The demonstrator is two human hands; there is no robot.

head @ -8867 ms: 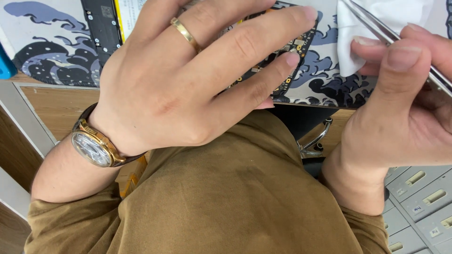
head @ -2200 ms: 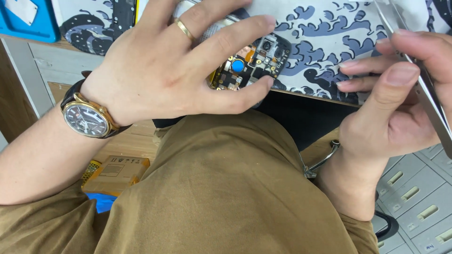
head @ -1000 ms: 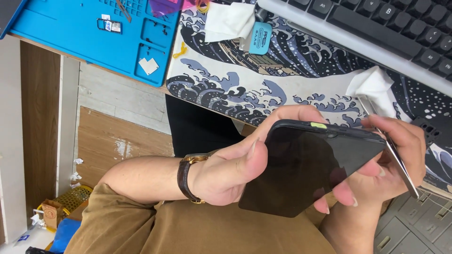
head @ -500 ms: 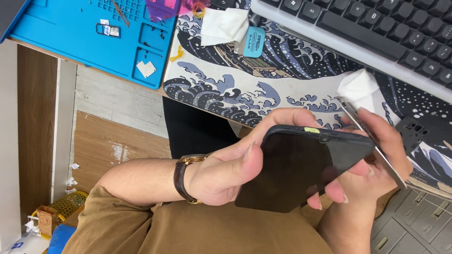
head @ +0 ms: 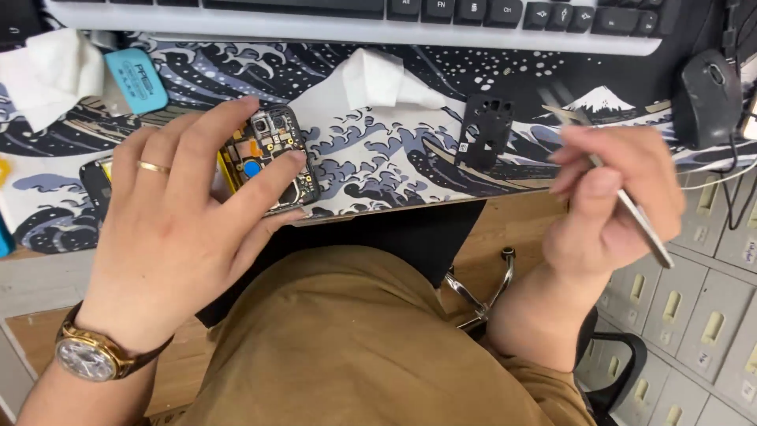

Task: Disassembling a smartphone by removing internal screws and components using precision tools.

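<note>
Hands over an opened smartphone on a wave-print desk mat

Wristwatch with a gold case sits on the left wrist at the lower left. Left hand, a gold ring on one finger, lies spread over the opened smartphone, fingertips pressed against its edge and exposed interior; the phone rests on the wave-print desk mat near the mat's front edge, its circuit board, camera modules and a small blue round part facing up. Behind the hand, at the far left, lie a crumpled white tissue and a teal plastic tag. Farther right, a second white tissue lies on the mat, well apart from the phone, and beyond it a small black perforated cover plate. A keyboard runs along the top edge. Right hand is held above the mat's right end, fingers and thumb pinched on metal tweezers, whose blurred tips point up and left, clear of the phone. A black computer mouse sits at the upper right.
</note>
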